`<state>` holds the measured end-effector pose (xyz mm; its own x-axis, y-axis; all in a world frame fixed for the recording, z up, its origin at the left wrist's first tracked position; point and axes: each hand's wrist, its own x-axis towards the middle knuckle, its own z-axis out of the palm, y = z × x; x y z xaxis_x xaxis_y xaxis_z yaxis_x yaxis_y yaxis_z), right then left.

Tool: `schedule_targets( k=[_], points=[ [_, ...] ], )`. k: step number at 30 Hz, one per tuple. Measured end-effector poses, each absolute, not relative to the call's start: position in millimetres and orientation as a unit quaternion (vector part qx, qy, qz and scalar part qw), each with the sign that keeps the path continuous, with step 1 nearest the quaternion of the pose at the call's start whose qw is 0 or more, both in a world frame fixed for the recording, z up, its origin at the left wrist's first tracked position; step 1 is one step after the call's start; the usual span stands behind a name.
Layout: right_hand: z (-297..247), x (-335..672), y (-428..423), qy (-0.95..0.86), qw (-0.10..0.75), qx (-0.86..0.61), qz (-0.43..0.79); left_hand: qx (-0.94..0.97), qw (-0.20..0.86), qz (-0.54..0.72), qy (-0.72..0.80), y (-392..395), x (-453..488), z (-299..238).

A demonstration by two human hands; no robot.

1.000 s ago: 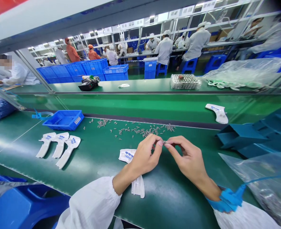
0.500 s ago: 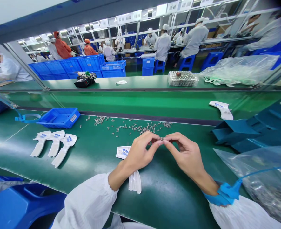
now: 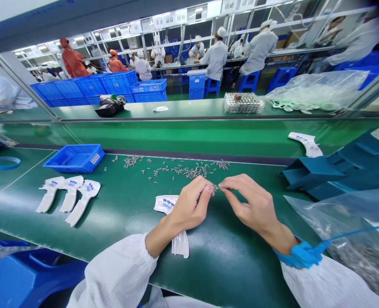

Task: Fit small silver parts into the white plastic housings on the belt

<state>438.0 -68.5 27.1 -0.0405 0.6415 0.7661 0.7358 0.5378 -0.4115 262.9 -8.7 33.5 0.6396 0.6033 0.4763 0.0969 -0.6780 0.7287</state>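
Tiny metal parts (image 3: 216, 187) sit at the fingertips, in front of my chest; their exact shape is too small to tell. My left hand (image 3: 192, 201) pinches them between thumb and forefinger. With thumb and forefinger closed at the tips, my right hand (image 3: 252, 203) meets the same parts from the right. Below my left wrist lies a white handle-shaped plastic shell (image 3: 180, 244), partly covered by the forearm. Just beyond the hands, many similar metal parts (image 3: 194, 171) are scattered on the green bench. A blue wrist strap (image 3: 300, 255) with a cord circles my right wrist.
Three white shells (image 3: 83, 201) and a blue tray (image 3: 73, 158) stand at left. Past the bench edge runs a green belt (image 3: 176, 139) carrying another white shell (image 3: 306, 143). Teal bins (image 3: 317, 173) and a clear bag of parts (image 3: 353, 244) are at right. Co-workers sit beyond.
My fingertips have drawn slightly apart, and the right hand has shifted a little rightward. The shell on the belt has moved right. The loose blue strap at far left has moved left.
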Motion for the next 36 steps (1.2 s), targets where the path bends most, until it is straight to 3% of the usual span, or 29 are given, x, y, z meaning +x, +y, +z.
schedule_targets(
  k=[4, 10, 14, 18, 27, 33, 36],
  points=[
    [28, 442, -71, -0.701, 0.511, -0.497, -0.026, 0.818, 0.385, 0.366, 0.221, -14, 265, 39],
    [23, 424, -74, -0.587, 0.544, -0.548, 0.243, 0.821, 0.327, 0.397, 0.247, -10, 266, 35],
    [18, 418, -71, -0.543, 0.550, -0.563, 0.292, 0.835, 0.316, 0.378, 0.247, -8, 266, 28],
    [21, 418, -72, -0.568, 0.544, -0.565, 0.248, 0.829, 0.340, 0.367, 0.249, -7, 265, 28],
    [23, 435, -68, -0.750, 0.453, -0.476, -0.077, 0.758, 0.517, 0.303, 0.259, -8, 272, 35],
    [27, 443, -67, -0.698, 0.460, -0.549, -0.034, 0.762, 0.487, 0.306, 0.297, -1, 267, 37],
    [27, 451, -66, -0.665, 0.403, -0.627, 0.048, 0.791, 0.423, 0.311, 0.314, 0, 264, 35]
  ],
)
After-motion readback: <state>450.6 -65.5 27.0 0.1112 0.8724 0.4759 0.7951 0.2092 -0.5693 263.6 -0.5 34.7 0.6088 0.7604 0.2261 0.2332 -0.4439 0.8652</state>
